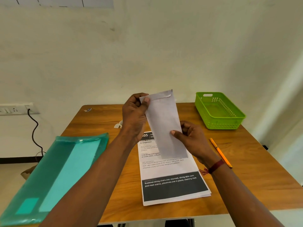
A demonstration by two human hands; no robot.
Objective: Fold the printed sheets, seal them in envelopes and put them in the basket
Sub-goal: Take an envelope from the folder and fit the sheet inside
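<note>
A long white envelope (164,123) is held upright and slightly tilted above the table, its flap end uppermost. My left hand (133,115) pinches its upper left corner near the flap. My right hand (191,138) grips its lower right edge, thumb on the front. Under the envelope a stack of printed sheets (172,182) lies flat on the wooden table (106,169). The green basket (218,110) stands at the table's far right corner with nothing visible inside.
A translucent teal folder (54,174) with envelopes inside lies over the table's left edge. An orange pencil (220,152) lies to the right of the sheets. A small roll of tape (119,125) and a scrap (88,110) sit near the far side. A cable (33,128) hangs from a wall socket.
</note>
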